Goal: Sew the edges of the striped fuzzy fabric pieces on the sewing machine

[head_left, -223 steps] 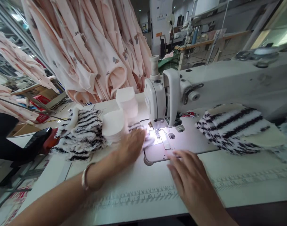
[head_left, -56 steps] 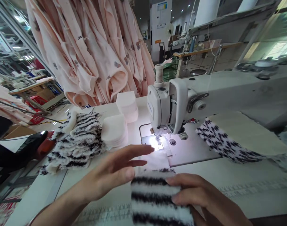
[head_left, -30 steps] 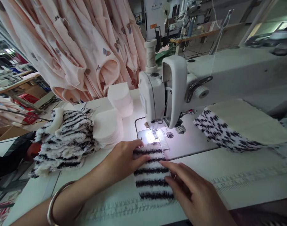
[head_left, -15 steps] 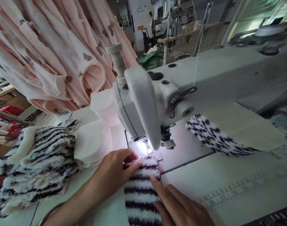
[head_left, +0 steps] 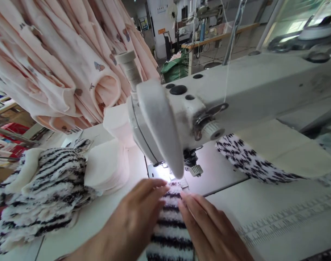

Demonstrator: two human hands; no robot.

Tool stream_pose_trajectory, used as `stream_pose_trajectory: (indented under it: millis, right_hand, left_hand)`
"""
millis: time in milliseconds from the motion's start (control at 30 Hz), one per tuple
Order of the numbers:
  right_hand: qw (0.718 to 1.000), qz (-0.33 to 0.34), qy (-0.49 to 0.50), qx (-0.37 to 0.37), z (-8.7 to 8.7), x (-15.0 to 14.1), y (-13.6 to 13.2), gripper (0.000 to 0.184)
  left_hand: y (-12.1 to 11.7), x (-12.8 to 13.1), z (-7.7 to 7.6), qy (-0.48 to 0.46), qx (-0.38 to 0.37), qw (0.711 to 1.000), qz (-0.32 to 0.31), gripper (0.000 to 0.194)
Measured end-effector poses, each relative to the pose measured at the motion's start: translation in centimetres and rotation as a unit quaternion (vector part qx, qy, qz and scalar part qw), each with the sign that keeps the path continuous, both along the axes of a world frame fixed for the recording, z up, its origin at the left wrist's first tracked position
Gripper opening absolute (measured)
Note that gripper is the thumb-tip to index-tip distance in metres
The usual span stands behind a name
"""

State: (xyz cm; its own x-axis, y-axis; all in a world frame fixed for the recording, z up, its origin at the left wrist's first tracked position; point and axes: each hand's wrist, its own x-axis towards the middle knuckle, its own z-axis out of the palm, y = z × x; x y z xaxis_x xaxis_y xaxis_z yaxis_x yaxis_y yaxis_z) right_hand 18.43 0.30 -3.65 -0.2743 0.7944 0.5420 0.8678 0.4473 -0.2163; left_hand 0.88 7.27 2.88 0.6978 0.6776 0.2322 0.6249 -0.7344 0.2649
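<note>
A strip of fuzzy black-and-white striped fabric lies on the table, its far end at the presser foot of a white sewing machine. My left hand presses on its left edge, and my right hand lies along its right edge. The machine head hides the needle. Left of my left hand stands a stack of cream round-cornered pads, with a striped fabric pile beyond it.
A second pad stack stands behind the machine head. A striped piece with cream backing lies to the right of the needle plate. Pink printed garments hang overhead, and a measuring scale runs along the white table.
My hands have carried the striped strip forward from the table's near side to the presser foot. They now lie closer together on it. The view has swung left and closer to the machine.
</note>
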Motion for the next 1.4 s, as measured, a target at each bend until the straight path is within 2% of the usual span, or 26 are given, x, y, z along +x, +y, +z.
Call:
stream_pose_trajectory:
  millis: [67,133,200,300,400,533,633,833,933,1033,1167,1233,1400]
  right_hand:
    - [0.999,0.010,-0.032,0.009,-0.6,-0.3,0.4,0.043]
    - [0.998,0.019,-0.053,0.002,-1.1,-0.6,1.0,0.045]
    - [0.997,0.021,-0.071,0.002,-1.1,-0.7,1.6,0.047]
    - [0.996,0.031,-0.085,0.024,-0.8,-0.6,2.8,0.048]
    - [0.995,0.041,-0.070,0.057,-0.6,-0.5,3.9,0.046]
    - [0.995,0.061,-0.042,0.062,-0.8,-0.4,4.8,0.045]
    - [0.996,0.068,-0.034,0.048,-0.9,-0.4,4.9,0.047]
    - [0.999,0.043,-0.003,-0.026,-0.5,-0.7,5.2,0.057]
    - [0.998,0.038,0.031,-0.047,-0.3,-0.4,5.1,0.055]
    - [0.992,0.077,0.049,-0.092,0.1,0.9,5.0,0.053]
    - [0.968,0.167,0.075,-0.171,0.6,3.3,5.2,0.053]
    - [0.962,0.193,0.082,-0.172,0.7,3.8,5.4,0.046]
    - [0.969,0.196,0.072,-0.134,0.4,2.8,6.0,0.034]
  left_hand:
    - [-1.0,0.2,-1.0,0.021,-0.013,0.998,-0.054,0.034]
    - [-1.5,0.2,-1.9,0.045,-0.002,0.997,-0.069,0.039]
    - [-1.4,0.2,-2.5,0.056,0.012,0.997,-0.053,0.042]
    - [-0.9,0.5,-2.5,0.057,0.008,0.998,-0.013,0.039]
    - [-0.5,0.8,-2.3,0.068,0.011,0.997,0.018,0.030]
    - [-0.4,1.0,-2.6,0.077,0.018,0.997,0.025,0.018]
    - [-0.3,0.9,-2.9,0.080,0.012,0.996,0.033,0.017]
    - [0.2,0.7,-3.8,0.061,0.015,0.997,0.043,0.017]
    - [0.3,0.5,-3.4,0.064,0.009,0.997,0.034,0.022]
    - [0.0,0.0,-1.9,0.031,-0.009,0.999,0.024,0.031]
    - [-0.7,-1.3,-0.4,-0.012,-0.106,0.994,0.027,0.017]
    - [-0.9,-1.7,-0.4,-0.010,-0.146,0.989,0.017,0.012]
    - [-1.0,-1.5,-1.1,0.017,-0.146,0.989,0.002,0.010]
